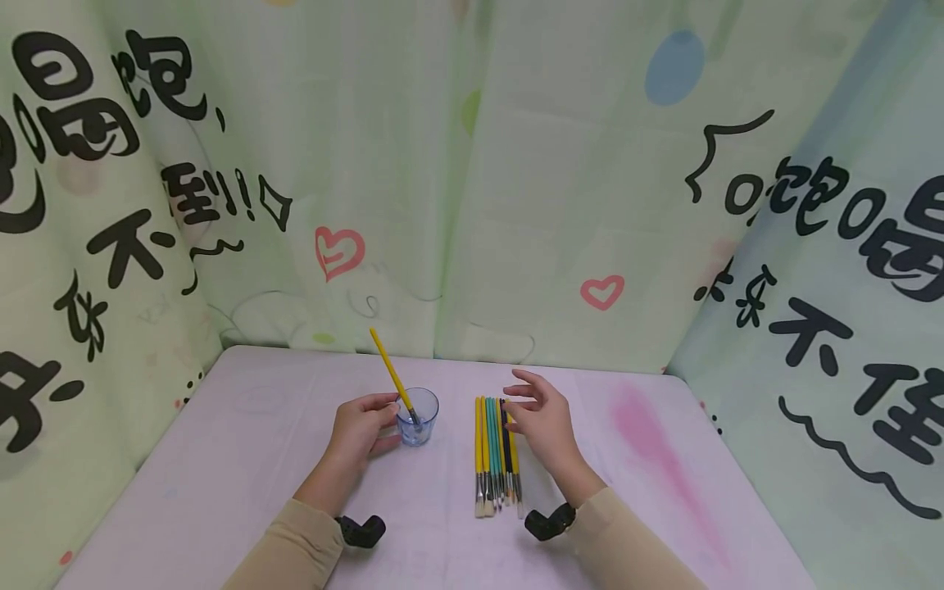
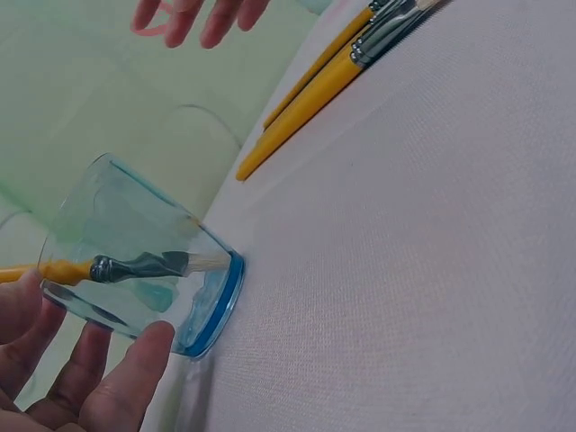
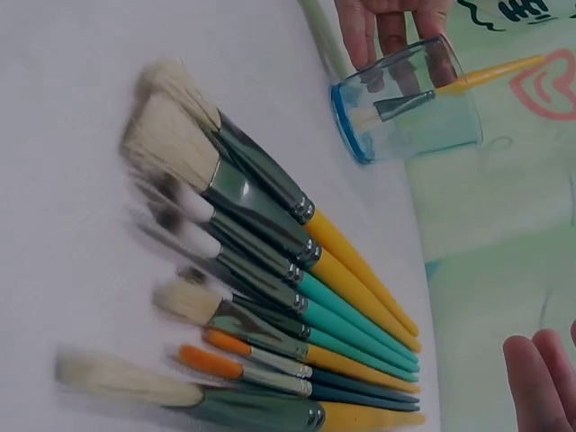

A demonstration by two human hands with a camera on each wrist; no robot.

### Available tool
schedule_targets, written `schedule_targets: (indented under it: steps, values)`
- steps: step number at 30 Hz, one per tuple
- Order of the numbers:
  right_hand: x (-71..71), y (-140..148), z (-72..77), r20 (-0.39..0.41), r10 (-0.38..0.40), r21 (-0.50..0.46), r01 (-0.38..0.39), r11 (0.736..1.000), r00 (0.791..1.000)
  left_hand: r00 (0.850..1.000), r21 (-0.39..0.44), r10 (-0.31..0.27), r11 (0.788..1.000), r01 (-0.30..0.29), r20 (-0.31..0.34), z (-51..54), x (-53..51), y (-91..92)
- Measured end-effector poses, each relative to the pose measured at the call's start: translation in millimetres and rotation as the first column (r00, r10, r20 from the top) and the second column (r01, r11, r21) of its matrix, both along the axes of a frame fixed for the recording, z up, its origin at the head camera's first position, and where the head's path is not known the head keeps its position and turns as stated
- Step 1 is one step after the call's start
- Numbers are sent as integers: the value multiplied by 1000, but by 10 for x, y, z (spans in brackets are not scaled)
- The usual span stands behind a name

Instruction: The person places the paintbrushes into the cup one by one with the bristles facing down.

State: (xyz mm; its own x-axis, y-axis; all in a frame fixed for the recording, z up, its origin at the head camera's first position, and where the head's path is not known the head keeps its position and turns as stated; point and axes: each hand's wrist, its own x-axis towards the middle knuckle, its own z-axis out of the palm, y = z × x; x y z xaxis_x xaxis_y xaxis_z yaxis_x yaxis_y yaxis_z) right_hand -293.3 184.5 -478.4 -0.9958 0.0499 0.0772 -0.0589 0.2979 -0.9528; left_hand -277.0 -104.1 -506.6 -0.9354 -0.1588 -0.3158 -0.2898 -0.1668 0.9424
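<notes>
A clear bluish cup point(image 1: 417, 426) stands upright on the table, with one yellow-handled paintbrush point(image 1: 388, 365) leaning in it, bristles down. My left hand point(image 1: 359, 426) holds the cup from its left side, thumb and fingers around the wall. To the right lies a row of several paintbrushes point(image 1: 487, 442) with yellow, teal and dark blue handles, bristles toward me. Beside and over the handle ends hovers my right hand point(image 1: 549, 418), fingers loosely extended, holding nothing. In the right wrist view, its fingertips point(image 3: 535, 378) appear apart from the brush handles point(image 3: 360, 279).
A pale pink cloth point(image 1: 251, 459) covers the table, with a brighter pink streak point(image 1: 656, 442) on the right. Light green printed curtains point(image 1: 413, 164) enclose the back and sides. Each wrist wears a black device point(image 1: 361, 532).
</notes>
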Motion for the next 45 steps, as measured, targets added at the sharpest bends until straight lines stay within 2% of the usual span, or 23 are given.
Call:
schedule_targets:
  steps: [14, 19, 25, 34, 45]
  values:
    - [57, 245, -95, 39, -58, 59, 56, 997, 998, 1000, -10, -2, 1000, 2, 7, -20, 0, -6]
    - [69, 295, -121, 79, -74, 51, 70, 996, 994, 1000, -15, -4, 1000, 4, 4, -28, 2, -7]
    - [88, 323, -144, 148, -100, 94, 87, 992, 984, 1000, -27, -5, 1000, 6, 10, -24, 3, 2]
    - [40, 319, -203, 212, -108, 194, 66, 979, 971, 1000, -25, -6, 1000, 6, 7, -17, 4, -2]
    - [-46, 247, -275, 330, -109, 300, 6, 954, 938, 1000, -27, -2, 1000, 1, -1, -6, 0, 2]
